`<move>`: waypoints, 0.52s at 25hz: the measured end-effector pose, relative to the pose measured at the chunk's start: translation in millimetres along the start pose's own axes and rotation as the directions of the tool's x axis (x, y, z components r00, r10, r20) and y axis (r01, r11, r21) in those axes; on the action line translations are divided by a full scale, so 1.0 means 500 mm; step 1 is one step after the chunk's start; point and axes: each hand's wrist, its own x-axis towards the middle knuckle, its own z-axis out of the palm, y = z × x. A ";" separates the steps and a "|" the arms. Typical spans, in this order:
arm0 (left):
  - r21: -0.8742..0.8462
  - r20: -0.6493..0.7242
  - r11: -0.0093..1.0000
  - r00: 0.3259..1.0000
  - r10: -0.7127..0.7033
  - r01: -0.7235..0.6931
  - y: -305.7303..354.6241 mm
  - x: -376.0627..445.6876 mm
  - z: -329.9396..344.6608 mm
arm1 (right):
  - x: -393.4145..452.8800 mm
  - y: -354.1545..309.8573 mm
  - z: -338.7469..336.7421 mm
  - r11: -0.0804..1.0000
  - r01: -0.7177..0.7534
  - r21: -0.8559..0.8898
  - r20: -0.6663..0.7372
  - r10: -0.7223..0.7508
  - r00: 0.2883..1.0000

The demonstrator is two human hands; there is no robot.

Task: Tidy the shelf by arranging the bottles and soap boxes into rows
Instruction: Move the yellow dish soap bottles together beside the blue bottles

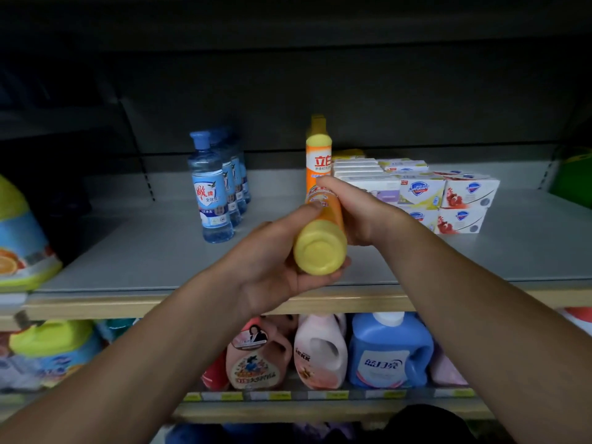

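Observation:
Both my hands hold one orange bottle [322, 241], tipped so its yellow end faces me, above the front of the grey shelf [153, 251]. My left hand [275, 267] cups it from below and the left; my right hand [355, 213] grips its far part. Behind it a second orange bottle [318, 155] stands upright. Left of centre, a row of clear blue bottles [213, 190] runs towards the back. White soap boxes [445, 193] are stacked in rows to the right.
Large detergent jugs stand at the far left [22, 238] and on the lower shelf [389, 350]. A green object [573, 177] sits at the right edge. Price tags line the lower shelf's wooden front lip [320, 395].

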 end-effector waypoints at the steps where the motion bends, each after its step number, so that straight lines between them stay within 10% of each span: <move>1: 0.014 -0.008 1.000 1.000 -0.004 0.005 -0.002 0.000 -0.006 | -0.002 0.001 0.006 0.999 0.014 0.052 0.002 -0.014 1.000; 5: 0.388 -0.105 0.917 0.983 0.149 -0.097 -0.035 0.018 -0.046 | -0.008 -0.018 0.034 0.970 0.242 0.031 -0.215 -0.230 0.949; 8: 0.898 -0.088 0.413 0.855 0.511 -0.154 -0.075 0.046 -0.081 | -0.007 -0.018 0.065 0.851 0.406 -0.334 -0.338 -0.510 0.791; 10: 0.943 -0.060 0.283 0.748 0.661 -0.174 -0.096 0.056 -0.092 | -0.009 -0.019 0.076 0.801 0.442 -0.402 -0.290 -0.570 0.769; 13: 0.499 -0.128 0.811 0.900 0.417 -0.305 -0.096 0.057 -0.114 | -0.012 -0.031 0.058 0.941 0.337 -0.029 -0.067 -0.338 0.939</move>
